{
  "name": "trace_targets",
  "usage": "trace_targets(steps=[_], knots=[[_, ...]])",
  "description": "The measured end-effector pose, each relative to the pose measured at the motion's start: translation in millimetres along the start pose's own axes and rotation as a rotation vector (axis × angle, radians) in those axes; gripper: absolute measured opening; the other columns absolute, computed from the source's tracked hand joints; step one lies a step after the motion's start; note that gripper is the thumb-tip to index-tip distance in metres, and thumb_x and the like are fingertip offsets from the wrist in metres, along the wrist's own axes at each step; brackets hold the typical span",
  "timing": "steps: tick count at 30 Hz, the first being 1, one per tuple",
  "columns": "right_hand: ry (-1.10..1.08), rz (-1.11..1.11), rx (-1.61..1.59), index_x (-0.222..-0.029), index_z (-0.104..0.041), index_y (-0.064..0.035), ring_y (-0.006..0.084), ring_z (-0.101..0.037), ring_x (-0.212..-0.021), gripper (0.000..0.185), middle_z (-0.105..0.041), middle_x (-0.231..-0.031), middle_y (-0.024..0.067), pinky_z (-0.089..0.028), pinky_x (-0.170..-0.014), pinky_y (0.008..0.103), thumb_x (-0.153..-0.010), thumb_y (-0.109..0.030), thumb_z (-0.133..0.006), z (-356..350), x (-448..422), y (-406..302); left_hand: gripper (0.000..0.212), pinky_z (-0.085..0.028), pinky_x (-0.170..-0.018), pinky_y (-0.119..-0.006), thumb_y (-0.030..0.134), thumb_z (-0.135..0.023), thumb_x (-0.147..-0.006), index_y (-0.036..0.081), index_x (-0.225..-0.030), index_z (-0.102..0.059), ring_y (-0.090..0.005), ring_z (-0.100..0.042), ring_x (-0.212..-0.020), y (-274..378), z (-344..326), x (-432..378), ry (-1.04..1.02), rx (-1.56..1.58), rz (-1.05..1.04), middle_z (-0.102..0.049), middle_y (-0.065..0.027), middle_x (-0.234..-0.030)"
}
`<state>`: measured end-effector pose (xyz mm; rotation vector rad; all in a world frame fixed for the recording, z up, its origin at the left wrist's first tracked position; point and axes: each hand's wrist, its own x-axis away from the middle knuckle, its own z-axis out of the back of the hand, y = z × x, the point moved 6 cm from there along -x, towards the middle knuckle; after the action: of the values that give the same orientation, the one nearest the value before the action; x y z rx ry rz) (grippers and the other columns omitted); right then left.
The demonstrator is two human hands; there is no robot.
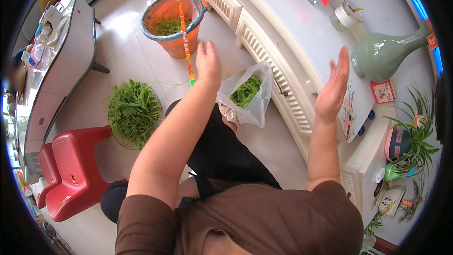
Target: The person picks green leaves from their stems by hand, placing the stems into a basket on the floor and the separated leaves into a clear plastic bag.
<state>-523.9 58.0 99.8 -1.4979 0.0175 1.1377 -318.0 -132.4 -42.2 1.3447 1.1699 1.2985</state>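
My left hand (208, 64) is raised in front of me, its fingers straight and slightly parted, with nothing in it. Just left of its wrist is the green end of a thin, brightly patterned pole (184, 35) with a red crosspiece. The pole passes in front of an orange bucket (177, 47) that has a plastic liner and holds green stems. My right hand (332, 95) is up by the cabinet, palm flat, thumb apart, also holding nothing. Between the hands, an open clear plastic bag (260, 109) of leafy greens (246, 91) rests on the floor.
A wire basket (160, 113) heaped with leafy greens (132, 109) sits left of my legs. Beyond it are a red plastic seat (74, 170) and a low table (70, 49). Along the right runs a white cabinet (283, 67) bearing a green vase (384, 55), a lidded glass jar (341, 16) and potted plants (414, 141).
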Motion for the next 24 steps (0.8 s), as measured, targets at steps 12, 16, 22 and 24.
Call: trace_targets(steps=[12, 16, 22, 24], knots=[[-0.209, -0.419, -0.629, -0.12, -0.031, -0.0021, 0.0222, -0.025, -0.112, 0.048, -0.029, -0.115, 0.0114, -0.02, -0.093, 0.0342, -0.086, -0.035, -0.033, -137.5, -12.4, 38.7, 0.056, -0.025, -0.094, -0.034, 0.05, -0.033, -0.085, 0.005, -0.119, -0.037, -0.0198, -0.037, -0.107, 47.2, -44.9, 29.9, -0.519, 0.424, 0.396, -0.041, -0.0065, -0.118], [-0.188, -0.526, -0.834, -0.132, -0.012, -0.0026, 0.0225, -0.003, -0.129, 0.071, -0.006, -0.14, 0.0114, 0.003, -0.102, 0.0384, -0.085, -0.054, -0.021, -90.2, -45.5, 24.1, 0.066, -0.009, -0.102, -0.037, 0.052, -0.022, -0.086, 0.0, -0.127, -0.024, -0.0232, -0.02, -0.122, 81.1, 25.1, -9.9, -0.468, 0.561, 0.091, -0.026, -0.0116, -0.132], [-0.262, -0.694, -1.189, -0.13, -0.02, -0.0023, 0.0239, -0.014, -0.126, 0.071, -0.019, -0.136, 0.0111, -0.006, -0.101, 0.0422, -0.083, -0.055, -0.026, -100.0, -33.5, 2.3, 0.067, -0.01, -0.102, -0.041, 0.051, -0.017, -0.087, -0.003, -0.127, -0.025, -0.0254, -0.015, -0.127, 107.8, 106.9, 18.7, -0.397, 0.825, 0.128, -0.023, -0.0143, -0.134], [-0.323, -0.762, -1.26, -0.127, -0.026, -0.0022, 0.0244, -0.023, -0.122, 0.068, -0.024, -0.133, 0.011, -0.017, -0.098, 0.0428, -0.083, -0.053, -0.03, -120.9, -22.8, -7.3, 0.066, -0.012, -0.102, -0.041, 0.05, -0.017, -0.087, -0.002, -0.124, -0.029, -0.0255, -0.018, -0.126, 101.1, 136.0, 31.8, -0.357, 0.908, 0.175, -0.026, -0.0141, -0.133]])
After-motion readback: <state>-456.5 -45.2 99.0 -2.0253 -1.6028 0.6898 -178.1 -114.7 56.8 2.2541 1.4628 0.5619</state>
